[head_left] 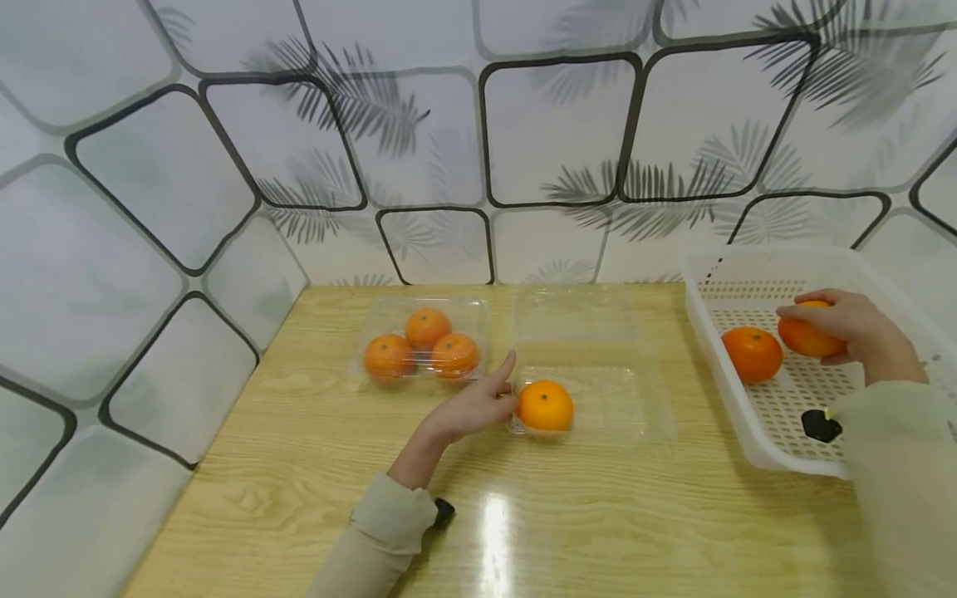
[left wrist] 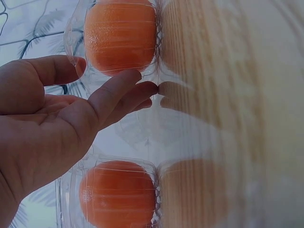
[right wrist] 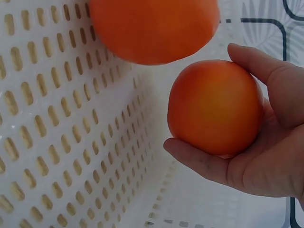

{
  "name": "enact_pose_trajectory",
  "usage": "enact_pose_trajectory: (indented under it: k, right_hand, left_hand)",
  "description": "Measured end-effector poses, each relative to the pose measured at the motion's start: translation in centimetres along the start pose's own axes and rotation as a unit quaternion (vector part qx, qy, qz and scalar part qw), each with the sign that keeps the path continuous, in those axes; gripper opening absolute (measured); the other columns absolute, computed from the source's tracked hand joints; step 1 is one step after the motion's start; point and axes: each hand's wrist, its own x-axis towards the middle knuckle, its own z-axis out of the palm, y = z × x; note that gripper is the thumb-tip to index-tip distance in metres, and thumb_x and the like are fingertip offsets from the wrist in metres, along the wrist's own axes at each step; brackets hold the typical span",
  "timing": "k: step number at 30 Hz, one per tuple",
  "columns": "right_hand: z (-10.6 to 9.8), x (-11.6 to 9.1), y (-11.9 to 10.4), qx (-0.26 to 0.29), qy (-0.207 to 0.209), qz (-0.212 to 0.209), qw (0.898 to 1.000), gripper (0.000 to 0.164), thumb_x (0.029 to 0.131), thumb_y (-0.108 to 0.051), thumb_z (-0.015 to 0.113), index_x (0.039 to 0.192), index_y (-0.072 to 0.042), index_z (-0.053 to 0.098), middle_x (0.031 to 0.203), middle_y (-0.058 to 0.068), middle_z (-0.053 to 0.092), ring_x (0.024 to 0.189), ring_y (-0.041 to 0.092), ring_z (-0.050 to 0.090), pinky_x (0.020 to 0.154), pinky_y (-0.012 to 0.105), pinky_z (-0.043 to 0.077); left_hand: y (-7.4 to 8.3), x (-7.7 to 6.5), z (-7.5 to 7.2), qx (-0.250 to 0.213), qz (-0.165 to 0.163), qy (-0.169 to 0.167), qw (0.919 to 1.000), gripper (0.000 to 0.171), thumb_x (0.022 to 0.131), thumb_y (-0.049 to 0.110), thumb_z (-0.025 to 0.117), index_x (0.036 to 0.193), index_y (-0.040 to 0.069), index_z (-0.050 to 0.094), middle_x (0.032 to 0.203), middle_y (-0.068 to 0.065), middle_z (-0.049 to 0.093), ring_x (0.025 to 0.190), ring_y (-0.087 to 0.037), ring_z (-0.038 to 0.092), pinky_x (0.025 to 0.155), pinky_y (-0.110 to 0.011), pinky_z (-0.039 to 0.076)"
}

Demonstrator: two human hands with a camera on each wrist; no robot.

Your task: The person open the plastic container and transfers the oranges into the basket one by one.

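My right hand [head_left: 860,328] grips an orange [right wrist: 213,107] over the white basket, thumb on one side and fingers on the other. Beside it in the basket lies another orange [head_left: 751,355]. At the middle of the table, a clear plastic box [head_left: 609,399] stands with its lid [head_left: 576,314] folded back. One orange [head_left: 545,406] sits in its left end. My left hand [head_left: 474,407] touches that end, with the fingers fairly straight and the thumb raised. In the left wrist view, the fingertips [left wrist: 130,78] are right at the box wall below the orange.
A second clear box [head_left: 471,311] with three oranges stands at the back left, near the left hand. The white perforated basket [head_left: 728,415] is at the right, its high rim around the right hand. A patterned wall [head_left: 561,133] borders the wooden table [head_left: 299,498] behind.
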Motion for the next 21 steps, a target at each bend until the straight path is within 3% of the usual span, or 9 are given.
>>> enact_pose_trajectory:
  k: [2, 8, 10, 14, 18, 21]
  right_hand:
    - [-0.17, 0.18, 0.55, -0.007, -0.019, 0.009, 1.0, 0.101, 0.091, -0.066, 0.049, 0.147, 0.012, 0.017, 0.135, 0.043, 0.022, 0.105, 0.048, 0.043, 0.069, 0.046, 0.057]
    - [-0.52, 0.4, 1.22, -0.026, -0.056, 0.022, 0.998, 0.1, 0.091, -0.065, 0.052, 0.146, 0.011, 0.018, 0.136, 0.043, 0.018, 0.106, 0.049, 0.041, 0.069, 0.044, 0.055]
    - [-0.62, 0.38, 1.25, -0.038, -0.064, 0.021, 0.997, 0.097, 0.092, -0.063, 0.053, 0.145, 0.012, 0.019, 0.136, 0.042, 0.018, 0.106, 0.048, 0.042, 0.069, 0.045, 0.055]
    - [-0.76, 0.31, 1.13, -0.057, -0.085, 0.026, 0.994, 0.091, 0.094, -0.058, 0.054, 0.142, 0.012, 0.022, 0.133, 0.041, 0.023, 0.102, 0.044, 0.045, 0.07, 0.045, 0.055]
    - [-0.73, 0.25, 0.92, -0.072, -0.1, 0.029, 0.992, 0.086, 0.095, -0.055, 0.052, 0.139, 0.013, 0.023, 0.129, 0.04, 0.027, 0.098, 0.042, 0.048, 0.07, 0.046, 0.054]
    - [-0.63, 0.19, 0.78, -0.082, -0.104, 0.028, 0.991, 0.087, 0.096, -0.056, 0.051, 0.14, 0.013, 0.022, 0.13, 0.041, 0.026, 0.099, 0.043, 0.048, 0.07, 0.046, 0.054]
  left_hand:
    - [0.1, 0.05, 0.1, 0.001, 0.001, 0.0, 1.0, 0.077, 0.101, 0.009, 0.045, 0.16, 0.014, -0.005, 0.098, -0.011, 0.056, 0.065, -0.014, 0.039, 0.065, -0.03, 0.04]
    - [0.43, 0.16, 0.32, 0.008, 0.008, -0.007, 0.9999, 0.078, 0.101, 0.009, 0.045, 0.16, 0.014, -0.006, 0.076, -0.003, 0.045, 0.062, -0.013, 0.037, 0.059, -0.027, 0.035]
    - [0.54, 0.13, 0.36, 0.007, 0.009, -0.005, 0.9999, 0.078, 0.101, 0.009, 0.045, 0.16, 0.014, -0.006, 0.079, -0.004, 0.047, 0.062, -0.013, 0.037, 0.06, -0.027, 0.036]
    - [0.64, 0.06, 0.38, 0.007, 0.007, 0.001, 0.9999, 0.076, 0.102, 0.01, 0.045, 0.16, 0.013, -0.003, 0.108, -0.016, 0.057, 0.067, -0.014, 0.039, 0.065, -0.028, 0.039]
    - [0.71, -0.04, 0.36, 0.012, 0.006, 0.005, 0.9999, 0.076, 0.101, 0.011, 0.046, 0.16, 0.012, -0.002, 0.14, -0.028, 0.047, 0.069, -0.016, 0.037, 0.067, -0.03, 0.039]
    - [0.66, -0.02, 0.38, 0.015, 0.006, 0.006, 0.9998, 0.076, 0.101, 0.01, 0.046, 0.16, 0.012, -0.002, 0.145, -0.031, 0.042, 0.069, -0.016, 0.035, 0.067, -0.03, 0.039]
